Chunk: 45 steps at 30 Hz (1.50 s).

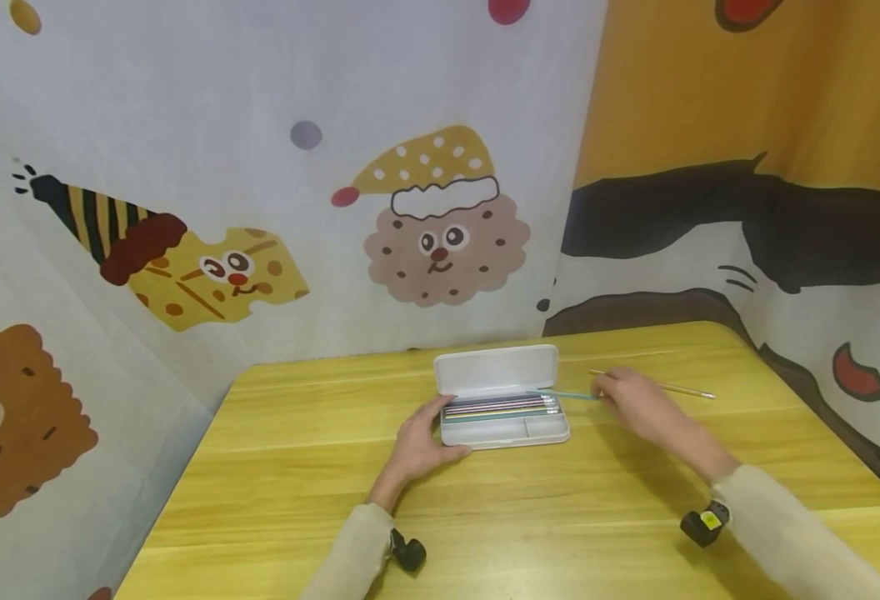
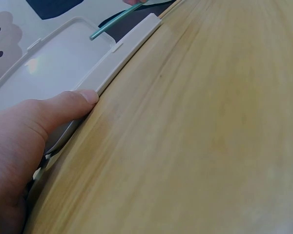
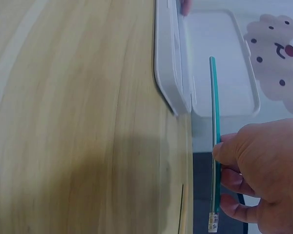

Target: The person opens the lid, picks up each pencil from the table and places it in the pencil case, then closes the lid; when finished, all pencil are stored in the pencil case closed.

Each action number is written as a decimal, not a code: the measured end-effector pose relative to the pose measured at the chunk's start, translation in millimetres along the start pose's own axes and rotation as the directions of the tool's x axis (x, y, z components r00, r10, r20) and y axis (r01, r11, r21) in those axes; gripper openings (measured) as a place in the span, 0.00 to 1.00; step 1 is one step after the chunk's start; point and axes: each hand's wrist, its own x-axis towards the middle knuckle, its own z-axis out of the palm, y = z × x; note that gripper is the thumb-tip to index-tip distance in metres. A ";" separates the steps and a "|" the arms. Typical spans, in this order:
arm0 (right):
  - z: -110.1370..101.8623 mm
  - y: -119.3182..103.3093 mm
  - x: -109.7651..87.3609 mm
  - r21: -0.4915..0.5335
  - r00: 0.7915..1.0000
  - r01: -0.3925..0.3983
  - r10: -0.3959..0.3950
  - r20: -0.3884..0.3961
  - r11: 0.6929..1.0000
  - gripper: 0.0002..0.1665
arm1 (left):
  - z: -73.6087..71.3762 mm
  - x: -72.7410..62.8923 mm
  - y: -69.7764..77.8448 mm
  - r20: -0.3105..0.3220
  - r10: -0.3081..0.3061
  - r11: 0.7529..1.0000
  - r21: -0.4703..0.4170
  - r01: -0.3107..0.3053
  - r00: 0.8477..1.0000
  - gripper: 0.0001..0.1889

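Note:
A white pencil case (image 1: 485, 434) stands with its lid (image 1: 496, 370) raised at the back. Several pencils (image 1: 496, 410) lie side by side in its long compartment, their eraser ends to the right. My left hand (image 1: 419, 446) holds the case's left end, with the thumb (image 2: 73, 105) along the front wall. Just right of the case, my right hand (image 1: 638, 406) pinches a teal pencil (image 3: 215, 97) near its eraser end. That pencil's other end points left, over the case's right edge.
Another pencil (image 1: 687, 390) lies on the wooden table (image 1: 320, 533), partly hidden behind my right hand. A cloth (image 1: 260, 83) with cartoon prints hangs behind the table. The case's front section has a small divider (image 1: 526, 428).

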 end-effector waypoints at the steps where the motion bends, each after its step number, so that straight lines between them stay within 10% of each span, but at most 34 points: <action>1: 1.2 -1.4 2.0 0.002 1.000 0.002 -0.002 0.001 1.000 0.10 | 0.0 0.1 -0.1 -0.004 0.007 1.000 -0.002 -0.007 1.000 0.48; 45: 51.2 -58.5 66.9 0.044 0.983 0.186 -0.186 -0.012 0.982 0.09 | 1.1 2.0 -2.2 -0.016 0.017 1.000 -0.025 -0.017 1.000 0.48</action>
